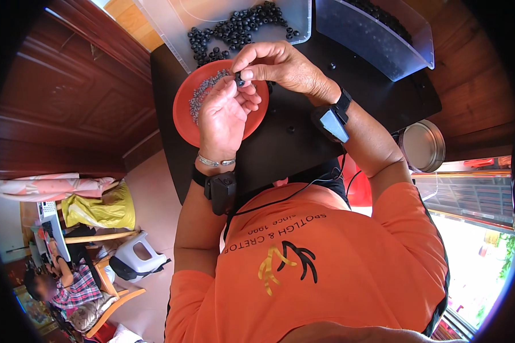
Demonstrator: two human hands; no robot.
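Note:
Above an orange bowl [181, 117], my two hands meet at a small round black plastic piece [240, 80]. My right hand [283, 67] pinches the piece between thumb and forefinger from the right. From below, my left hand [223, 111] is closed around its lower side, with the other fingers loosely curled. Whether a second small part sits between the left fingertips is hidden. Many small grey pieces [200, 94] lie in the bowl, partly covered by my left hand.
Behind the bowl stands a clear plastic box [174, 34] with many black pieces [240, 28]. Another translucent box [377, 54] is at the far right. Loose black pieces [290, 130] lie on the dark table [309, 108]. A round tin [423, 146] is to the right. A seated person [77, 288] is far left.

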